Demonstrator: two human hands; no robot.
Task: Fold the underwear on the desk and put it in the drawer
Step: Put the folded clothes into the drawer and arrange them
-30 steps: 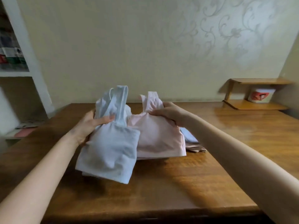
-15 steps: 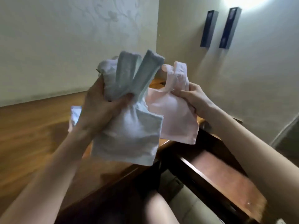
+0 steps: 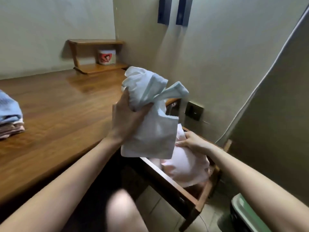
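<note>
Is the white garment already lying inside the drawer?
No, the left hand holds the white garment up above the open drawer.

Both forearms are bare from the frame's lower edge to the wrists, with no sleeve in view. The left hand and the right hand are bare too: no gloves, and no rings, watch or bracelet where the wrists and fingers show. The arms are slim and smooth, without visible marks. A bare knee shows blurred at the bottom centre, uncovered as far as can be seen. The nails are too small and blurred to describe.
</note>
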